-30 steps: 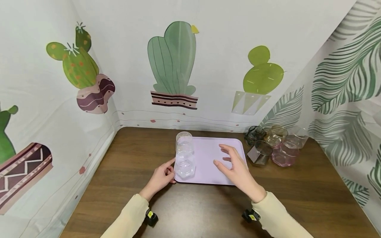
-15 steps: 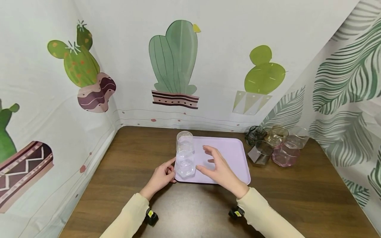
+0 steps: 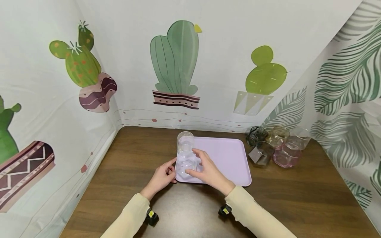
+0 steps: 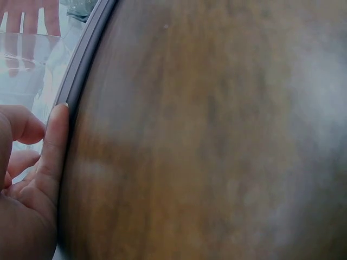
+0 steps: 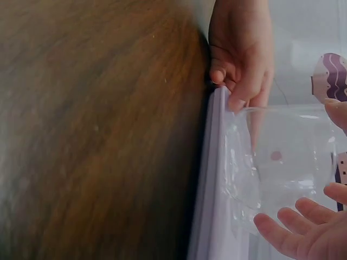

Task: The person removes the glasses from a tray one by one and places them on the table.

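A pale lilac tray lies on the brown table, with two clear glasses at its left side. My left hand holds the tray's front left corner, its index finger stretched along the left side and other fingers bent. In the right wrist view, its fingertips meet the tray's rim. Around the front clear glass my right hand spreads its thumb and fingers; whether they touch it I cannot tell. Behind stands the other clear glass, partly overlapped by the front one in the head view.
Right of the tray stands a cluster of glasses: black, grey, amber, pink and clear. A cactus-print cloth hangs behind the wooden table.
My right hand has moved left across the tray, from its right half to the front clear glass. The left hand stays at the corner, and the tray and glasses look unmoved.
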A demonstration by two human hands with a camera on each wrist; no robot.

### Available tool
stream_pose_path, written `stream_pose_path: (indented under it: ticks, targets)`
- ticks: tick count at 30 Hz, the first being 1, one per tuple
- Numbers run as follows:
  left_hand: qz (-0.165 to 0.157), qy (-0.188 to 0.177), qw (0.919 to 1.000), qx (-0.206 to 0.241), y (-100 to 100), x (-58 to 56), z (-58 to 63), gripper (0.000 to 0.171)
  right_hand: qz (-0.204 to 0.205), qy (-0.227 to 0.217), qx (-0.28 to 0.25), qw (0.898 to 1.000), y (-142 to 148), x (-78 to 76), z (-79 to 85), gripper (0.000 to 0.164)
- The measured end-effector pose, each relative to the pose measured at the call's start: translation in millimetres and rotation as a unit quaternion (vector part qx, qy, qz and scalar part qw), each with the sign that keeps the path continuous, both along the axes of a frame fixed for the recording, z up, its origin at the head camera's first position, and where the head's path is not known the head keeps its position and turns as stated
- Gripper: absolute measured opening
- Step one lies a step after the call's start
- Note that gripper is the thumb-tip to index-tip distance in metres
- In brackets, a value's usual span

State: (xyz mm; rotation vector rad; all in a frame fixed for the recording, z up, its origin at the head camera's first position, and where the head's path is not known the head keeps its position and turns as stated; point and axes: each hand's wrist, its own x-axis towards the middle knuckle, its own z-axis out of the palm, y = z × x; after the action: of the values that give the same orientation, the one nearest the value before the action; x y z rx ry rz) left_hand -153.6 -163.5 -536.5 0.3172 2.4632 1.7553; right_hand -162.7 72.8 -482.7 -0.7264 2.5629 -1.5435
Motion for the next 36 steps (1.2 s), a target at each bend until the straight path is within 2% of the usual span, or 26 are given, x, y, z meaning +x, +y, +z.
stream_pose_path:
  ticks: [10,17,21,30,36]
  targets:
    - [-0.003,-0.001,1.0000,-0.005,2,-0.3,-0.1,0.068,-0.006,0.011,0.022,1.000,-13,-7.4,-12.4,0.086]
    - [0.008,0.002,0.9998,-0.017,5,-0.4,1.0,0.068,-0.006,0.014,0.000,1.000,-16,-10.8,-15.1,0.083]
    - [0.013,0.007,0.9994,-0.031,7,-1.1,0.8,0.067,-0.003,0.001,-0.013,1.000,-14,-11.8,-16.3,0.078]
    - [0.014,-0.001,0.9997,-0.022,4,-0.6,-1.2,0.065,-0.012,-0.026,-0.013,0.999,-5,-6.8,-17.3,0.080]
    - [0.010,-0.003,0.9999,-0.009,1,-0.2,-2.4,0.063,-0.022,-0.038,-0.033,0.998,7,-1.0,-16.1,0.078]
